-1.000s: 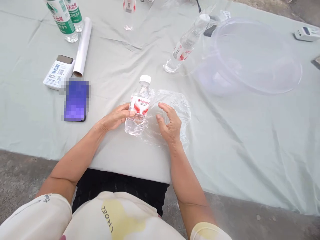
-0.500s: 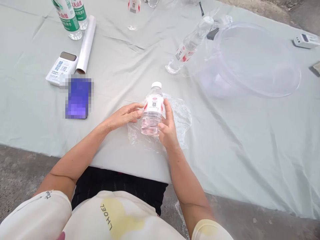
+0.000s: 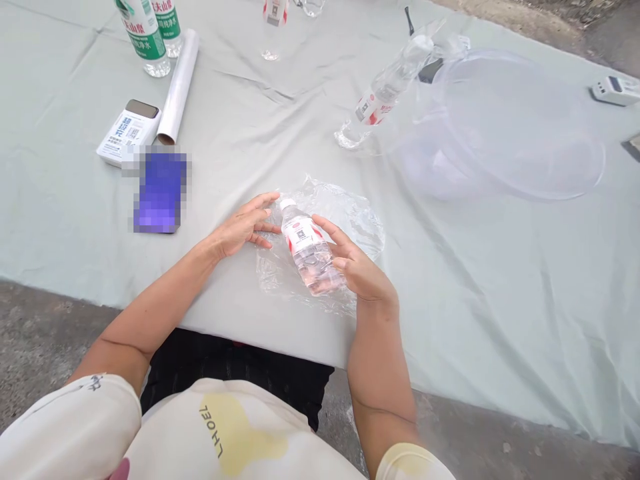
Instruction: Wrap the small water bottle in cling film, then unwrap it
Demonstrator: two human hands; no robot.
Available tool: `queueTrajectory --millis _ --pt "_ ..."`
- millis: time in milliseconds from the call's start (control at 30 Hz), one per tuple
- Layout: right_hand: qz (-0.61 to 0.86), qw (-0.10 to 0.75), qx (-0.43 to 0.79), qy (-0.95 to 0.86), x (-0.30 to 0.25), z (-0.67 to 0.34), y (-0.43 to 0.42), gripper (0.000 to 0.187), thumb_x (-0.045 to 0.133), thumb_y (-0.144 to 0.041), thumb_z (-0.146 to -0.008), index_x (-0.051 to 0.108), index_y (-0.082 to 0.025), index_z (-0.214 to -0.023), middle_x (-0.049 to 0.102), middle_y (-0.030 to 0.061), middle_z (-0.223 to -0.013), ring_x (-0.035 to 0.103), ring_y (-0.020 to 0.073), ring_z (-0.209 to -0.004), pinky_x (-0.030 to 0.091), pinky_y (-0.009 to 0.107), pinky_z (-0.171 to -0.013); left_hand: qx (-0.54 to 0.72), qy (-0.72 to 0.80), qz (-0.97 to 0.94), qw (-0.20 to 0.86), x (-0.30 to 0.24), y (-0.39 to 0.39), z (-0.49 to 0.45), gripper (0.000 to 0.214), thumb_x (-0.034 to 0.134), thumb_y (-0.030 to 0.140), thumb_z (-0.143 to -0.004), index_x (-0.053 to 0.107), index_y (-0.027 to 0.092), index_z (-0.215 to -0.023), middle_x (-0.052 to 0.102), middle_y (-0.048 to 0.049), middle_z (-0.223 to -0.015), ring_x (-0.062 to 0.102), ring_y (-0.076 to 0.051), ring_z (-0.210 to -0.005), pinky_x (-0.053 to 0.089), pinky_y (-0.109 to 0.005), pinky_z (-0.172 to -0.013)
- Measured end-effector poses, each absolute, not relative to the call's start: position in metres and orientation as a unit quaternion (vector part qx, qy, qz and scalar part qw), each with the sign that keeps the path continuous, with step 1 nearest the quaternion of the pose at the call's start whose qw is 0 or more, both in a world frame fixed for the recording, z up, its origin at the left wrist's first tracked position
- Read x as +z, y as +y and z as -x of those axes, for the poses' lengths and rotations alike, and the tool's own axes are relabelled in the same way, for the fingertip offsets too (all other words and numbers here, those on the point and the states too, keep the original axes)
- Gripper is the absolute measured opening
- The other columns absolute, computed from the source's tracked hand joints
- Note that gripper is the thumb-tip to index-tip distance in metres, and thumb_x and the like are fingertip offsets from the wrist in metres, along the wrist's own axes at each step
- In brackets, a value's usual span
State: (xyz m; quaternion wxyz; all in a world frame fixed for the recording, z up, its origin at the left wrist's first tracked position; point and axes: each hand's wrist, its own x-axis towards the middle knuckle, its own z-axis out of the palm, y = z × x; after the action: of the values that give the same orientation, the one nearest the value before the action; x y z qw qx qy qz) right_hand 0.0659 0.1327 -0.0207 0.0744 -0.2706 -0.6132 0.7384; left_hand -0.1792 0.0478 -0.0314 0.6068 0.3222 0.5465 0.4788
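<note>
A small clear water bottle (image 3: 307, 245) with a white cap and a red-and-white label lies tilted on its side on a crumpled sheet of clear plastic film (image 3: 363, 223). My right hand (image 3: 357, 267) cups the bottle's lower end, fingers curled against it. My left hand (image 3: 245, 227) rests beside the cap, fingers stretched out flat on the film's left edge.
A pale green cloth (image 3: 500, 280) covers the table. At the back left are two green-labelled bottles (image 3: 145, 33), a roll of film (image 3: 179, 87), a white box (image 3: 129, 130) and a blurred blue phone (image 3: 160, 190). Another wrapped bottle (image 3: 383, 97) leans on a large clear basin (image 3: 520, 123).
The bottle stood upright a second ago in my left hand; my right hand took it and tipped it down onto the film. My left hand let go and spread flat.
</note>
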Motion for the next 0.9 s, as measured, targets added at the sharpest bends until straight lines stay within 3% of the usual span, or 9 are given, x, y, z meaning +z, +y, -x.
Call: queueTrajectory --millis 233,433,567,767,900 --pt "0.329 0.110 0.672 -0.654 -0.026 -0.044 0.121 0.082 0.067 -0.049 -0.085 0.025 -0.038 -0.156 0.056 0.0065 -0.140 0.063 0.0281 -0.114 0.054 0.046 -0.093 0.453 0.553 -0.361 0.599 -0.029 0.045 0.178 0.058 0.050 0.037 -0.091 0.040 0.033 -0.149 0.025 -0.0049 -0.164 0.066 -0.024 -0.108 0.060 -0.030 -0.070" --pt "0.357 0.115 0.628 -0.681 -0.028 -0.035 0.110 0.084 0.069 -0.049 -0.084 0.025 -0.041 -0.155 0.058 0.0065 -0.133 0.067 0.0256 -0.097 0.057 0.046 -0.084 0.442 0.577 -0.372 0.577 -0.018 0.044 0.178 0.056 0.048 0.033 -0.092 0.041 0.032 -0.148 0.027 -0.0056 -0.162 0.066 -0.025 -0.105 0.059 -0.032 -0.067" --pt "0.368 0.120 0.590 -0.708 -0.029 -0.035 0.108 0.081 0.067 -0.050 -0.085 0.027 -0.039 -0.155 0.060 0.0064 -0.125 0.066 0.0234 -0.089 0.057 0.044 -0.080 0.454 0.628 -0.391 0.497 -0.014 0.043 0.183 0.050 0.052 0.032 -0.090 0.049 0.027 -0.140 0.038 -0.0084 -0.155 0.068 -0.023 -0.099 0.059 -0.033 -0.068" --pt "0.387 0.124 0.544 -0.734 -0.028 -0.030 0.101 0.078 0.068 -0.056 -0.083 0.034 -0.042 -0.151 0.058 0.0057 -0.127 0.060 0.0163 -0.071 0.056 0.041 -0.073 0.363 0.722 -0.477 0.347 -0.015 0.042 0.192 0.030 0.053 0.033 -0.086 0.064 0.021 -0.111 0.065 -0.0051 -0.121 0.064 -0.018 -0.089 0.052 -0.031 -0.076" --pt "0.402 0.136 0.497 -0.757 -0.028 -0.027 0.095 0.077 0.069 -0.059 -0.080 0.038 -0.041 -0.149 0.058 0.0059 -0.125 0.051 0.0120 -0.062 0.056 0.040 -0.071 0.205 0.818 -0.487 0.229 -0.011 0.042 0.192 0.024 0.055 0.043 -0.085 0.063 0.020 -0.088 0.067 -0.0074 -0.093 0.061 -0.023 -0.084 0.045 -0.035 -0.072"
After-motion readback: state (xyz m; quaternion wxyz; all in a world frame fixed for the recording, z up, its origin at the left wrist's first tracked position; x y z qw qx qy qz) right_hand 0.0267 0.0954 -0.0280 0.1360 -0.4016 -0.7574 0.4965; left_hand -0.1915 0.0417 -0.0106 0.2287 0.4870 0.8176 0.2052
